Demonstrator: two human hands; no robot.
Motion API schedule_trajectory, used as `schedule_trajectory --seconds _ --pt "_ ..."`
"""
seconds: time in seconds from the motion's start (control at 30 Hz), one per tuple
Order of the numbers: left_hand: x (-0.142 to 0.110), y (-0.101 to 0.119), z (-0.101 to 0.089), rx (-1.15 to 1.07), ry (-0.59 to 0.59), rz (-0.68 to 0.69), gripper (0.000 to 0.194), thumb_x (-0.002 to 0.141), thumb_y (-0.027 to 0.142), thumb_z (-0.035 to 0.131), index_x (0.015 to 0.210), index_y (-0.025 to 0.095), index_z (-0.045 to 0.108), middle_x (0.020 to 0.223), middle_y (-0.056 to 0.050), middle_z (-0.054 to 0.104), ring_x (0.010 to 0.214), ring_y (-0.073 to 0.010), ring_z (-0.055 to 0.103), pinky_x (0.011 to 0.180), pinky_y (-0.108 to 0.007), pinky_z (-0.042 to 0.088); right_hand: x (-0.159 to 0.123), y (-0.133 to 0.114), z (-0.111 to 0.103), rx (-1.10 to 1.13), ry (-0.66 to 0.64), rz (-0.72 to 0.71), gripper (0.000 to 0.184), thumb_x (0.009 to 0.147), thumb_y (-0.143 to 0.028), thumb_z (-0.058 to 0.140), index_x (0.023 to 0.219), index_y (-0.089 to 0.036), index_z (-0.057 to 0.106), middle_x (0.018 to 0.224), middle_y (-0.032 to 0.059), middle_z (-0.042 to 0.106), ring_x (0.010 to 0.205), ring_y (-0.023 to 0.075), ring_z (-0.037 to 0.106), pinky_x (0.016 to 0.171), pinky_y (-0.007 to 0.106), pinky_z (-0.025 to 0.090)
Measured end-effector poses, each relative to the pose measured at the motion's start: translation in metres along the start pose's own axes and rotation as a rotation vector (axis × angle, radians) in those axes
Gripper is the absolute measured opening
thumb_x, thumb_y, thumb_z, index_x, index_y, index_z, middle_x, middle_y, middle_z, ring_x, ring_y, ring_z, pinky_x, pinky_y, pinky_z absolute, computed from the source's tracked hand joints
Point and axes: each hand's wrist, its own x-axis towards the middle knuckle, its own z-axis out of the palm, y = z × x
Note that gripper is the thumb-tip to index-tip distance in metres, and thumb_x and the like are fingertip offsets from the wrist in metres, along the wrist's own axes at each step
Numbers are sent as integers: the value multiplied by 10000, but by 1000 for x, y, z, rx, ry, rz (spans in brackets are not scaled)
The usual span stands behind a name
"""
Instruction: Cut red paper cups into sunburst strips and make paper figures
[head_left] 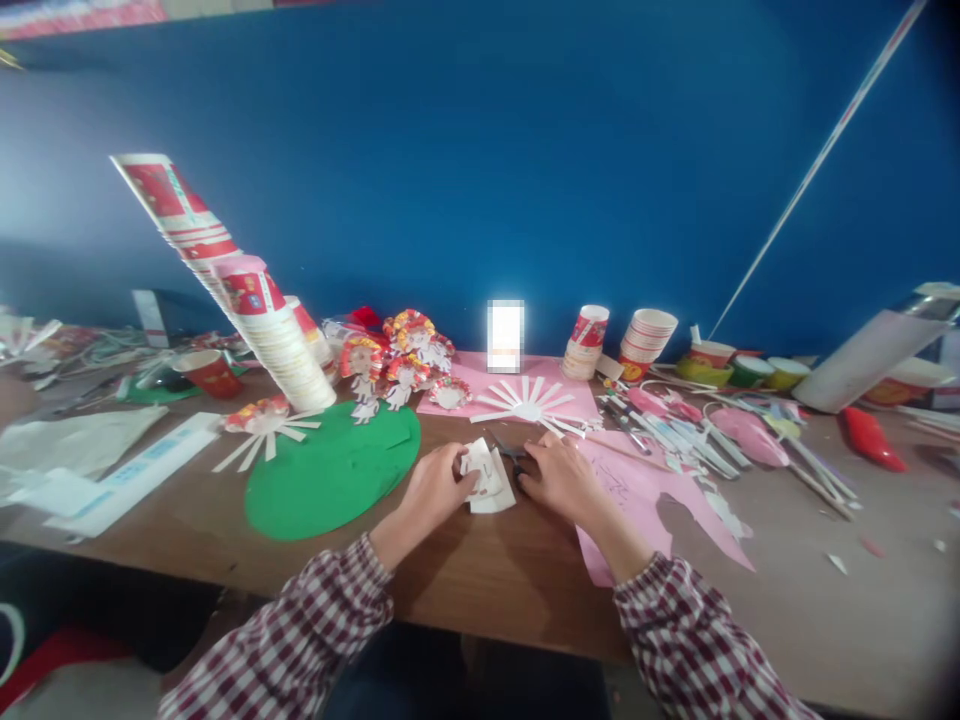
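Note:
My left hand (433, 490) pinches a small white paper cutout (489, 482) that rests on the brown table (480, 580). My right hand (559, 478) lies just right of the cutout, its fingers curled over the handles of dark scissors (510, 452) whose blades point away toward the back left. Both sleeves are red-and-white plaid.
A green paper circle (330, 475) lies to the left, pink paper (645, 500) to the right. A leaning stack of paper cups (240, 290), paper-cup dolls (401, 365), a fanned white cup (529, 405), more cups (646, 340), pens (675, 425) and a lit phone (505, 335) crowd the back.

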Motion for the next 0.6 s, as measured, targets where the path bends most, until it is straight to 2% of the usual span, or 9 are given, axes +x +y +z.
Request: schedule_trajectory --seconds 0.17,0.33,0.5,0.6 --pt "5 1 2 83 -27 40 295 708 262 655 991 180 642 805 -71 636 818 -238 570 751 -320 385 1 1 -3 21 -30 -21 334 838 -379 542 1077 -177 658 1044 128 589 965 283 538 789 345 391" --pt "7 -1 3 103 -32 40 247 702 297 657 919 178 662 728 -58 616 756 -240 577 688 -305 375 -2 -1 -1 -8 -13 -32 346 894 -392 461 1061 -163 660 1056 145 591 975 296 545 798 365 397" --pt "5 0 1 76 -24 82 236 706 286 660 913 174 679 702 -60 625 720 -236 585 672 -299 369 5 -9 6 38 141 -55 362 916 -434 468 1106 -184 648 1057 127 600 998 284 518 854 373 393" --pt "3 1 1 59 -24 105 152 721 265 640 838 174 676 706 -70 636 714 -232 589 672 -300 370 16 -20 12 116 194 -95 276 904 -380 514 969 -186 700 1105 116 601 1056 275 484 903 359 381"
